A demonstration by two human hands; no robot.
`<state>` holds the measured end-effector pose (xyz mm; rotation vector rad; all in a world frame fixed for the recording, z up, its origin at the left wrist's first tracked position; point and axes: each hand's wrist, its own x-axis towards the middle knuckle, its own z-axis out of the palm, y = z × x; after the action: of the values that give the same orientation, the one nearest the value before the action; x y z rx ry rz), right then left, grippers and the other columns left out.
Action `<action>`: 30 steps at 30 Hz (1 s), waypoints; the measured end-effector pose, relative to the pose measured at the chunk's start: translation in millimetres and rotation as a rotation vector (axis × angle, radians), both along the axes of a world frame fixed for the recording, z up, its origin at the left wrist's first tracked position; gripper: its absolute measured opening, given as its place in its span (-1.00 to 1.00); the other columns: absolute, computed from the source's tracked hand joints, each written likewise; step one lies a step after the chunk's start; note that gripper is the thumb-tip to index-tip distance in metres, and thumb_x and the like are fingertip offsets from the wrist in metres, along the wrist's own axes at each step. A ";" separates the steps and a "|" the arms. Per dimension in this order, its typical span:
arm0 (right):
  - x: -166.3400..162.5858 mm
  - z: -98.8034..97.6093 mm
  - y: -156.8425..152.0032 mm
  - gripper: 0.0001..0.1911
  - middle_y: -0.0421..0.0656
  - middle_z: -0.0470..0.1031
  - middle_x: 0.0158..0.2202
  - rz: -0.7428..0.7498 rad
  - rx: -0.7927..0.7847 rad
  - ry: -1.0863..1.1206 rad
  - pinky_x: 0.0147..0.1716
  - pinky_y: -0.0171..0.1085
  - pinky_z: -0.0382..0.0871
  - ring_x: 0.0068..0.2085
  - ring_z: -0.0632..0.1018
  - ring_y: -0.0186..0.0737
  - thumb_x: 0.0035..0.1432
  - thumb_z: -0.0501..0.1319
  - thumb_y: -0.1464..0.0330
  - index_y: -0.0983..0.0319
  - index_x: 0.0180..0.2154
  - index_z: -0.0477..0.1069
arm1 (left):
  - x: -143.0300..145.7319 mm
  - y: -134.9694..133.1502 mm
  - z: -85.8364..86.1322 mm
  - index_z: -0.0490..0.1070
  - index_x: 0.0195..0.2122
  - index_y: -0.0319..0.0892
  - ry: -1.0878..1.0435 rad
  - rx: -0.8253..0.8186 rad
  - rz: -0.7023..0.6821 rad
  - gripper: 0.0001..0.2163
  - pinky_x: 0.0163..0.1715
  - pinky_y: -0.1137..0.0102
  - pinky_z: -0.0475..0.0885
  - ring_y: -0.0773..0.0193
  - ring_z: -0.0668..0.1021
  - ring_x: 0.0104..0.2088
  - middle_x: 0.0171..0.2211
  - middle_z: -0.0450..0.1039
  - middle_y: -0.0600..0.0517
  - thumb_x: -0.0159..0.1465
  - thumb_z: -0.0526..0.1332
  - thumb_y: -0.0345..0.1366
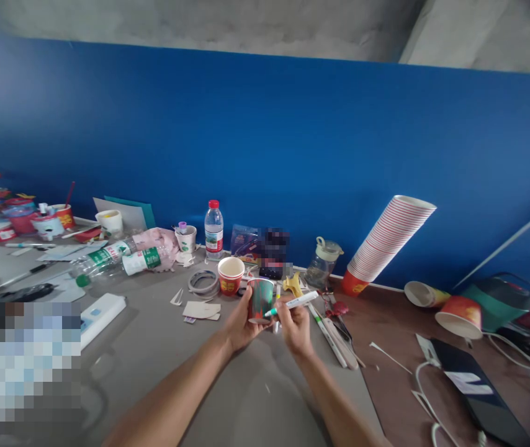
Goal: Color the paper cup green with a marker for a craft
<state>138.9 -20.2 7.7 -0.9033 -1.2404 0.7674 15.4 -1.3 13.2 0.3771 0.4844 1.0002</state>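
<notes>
My left hand (241, 323) is wrapped round a paper cup (261, 298) whose outside is coloured dark green, and holds it above the grey table (162, 347). My right hand (295, 324) grips a white marker with a green tip (295, 302). The marker's tip touches the cup's side. Just behind the held cup stands a red paper cup (230, 275) with a cream inside.
A leaning stack of red-striped paper cups (386, 245) rests against the blue wall. A water bottle (213, 230), a glass jar (323, 263), tape rolls (203, 282), fallen cups (460, 315), a dark tablet (474, 388) with white cables and paint pots (46, 222) crowd the table.
</notes>
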 end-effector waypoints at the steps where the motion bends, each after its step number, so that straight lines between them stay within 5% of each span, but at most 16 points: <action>1: -0.2 1.0 -0.2 -0.65 -0.25 0.31 -0.62 -0.020 -0.004 0.006 -0.62 -0.37 0.22 -0.60 0.33 -0.35 0.14 0.16 0.10 0.25 -0.47 0.35 | 0.1 -0.1 0.1 0.43 -0.15 -0.26 0.005 -0.013 0.003 -0.62 -0.34 0.31 0.44 0.20 0.55 -0.40 -0.35 0.54 -0.09 0.28 0.07 -0.04; 30: 0.2 13.5 -2.9 -0.61 -0.27 0.29 -0.69 0.081 -0.077 0.006 -0.66 -0.38 0.18 -0.65 0.30 -0.38 0.01 0.25 0.06 0.24 -0.55 0.33 | 1.3 1.1 -2.1 0.45 -0.18 -0.27 0.018 0.005 -0.008 -0.60 -0.32 0.33 0.47 0.22 0.57 -0.40 -0.36 0.57 -0.09 0.27 0.06 -0.01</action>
<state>139.1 -23.1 21.2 -0.9167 -1.2555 0.8864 16.7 -0.2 11.1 0.3921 0.4961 0.9912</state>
